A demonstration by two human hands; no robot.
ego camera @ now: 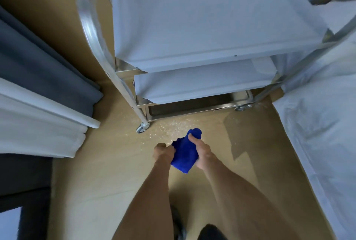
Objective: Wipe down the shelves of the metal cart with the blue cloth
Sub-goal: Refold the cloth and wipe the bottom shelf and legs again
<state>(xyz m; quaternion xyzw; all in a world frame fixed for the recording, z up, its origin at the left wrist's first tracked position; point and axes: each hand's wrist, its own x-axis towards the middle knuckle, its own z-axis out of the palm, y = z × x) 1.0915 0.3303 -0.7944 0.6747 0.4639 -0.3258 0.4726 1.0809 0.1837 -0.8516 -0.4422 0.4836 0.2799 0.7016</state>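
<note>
The metal cart stands ahead of me on castors, with three shelves. Its top shelf and middle shelf are covered in whitish film; the bottom shelf is bare steel, mostly hidden. The blue cloth is bunched up in front of the cart, above the floor. My left hand grips its left edge with curled fingers. My right hand grips its upper right part, thumb on top.
Grey and white curtains hang at the left. A bed with a white sheet fills the right side. A wet, glistening patch lies on the tan floor by the cart's front left castor. My feet show at the bottom.
</note>
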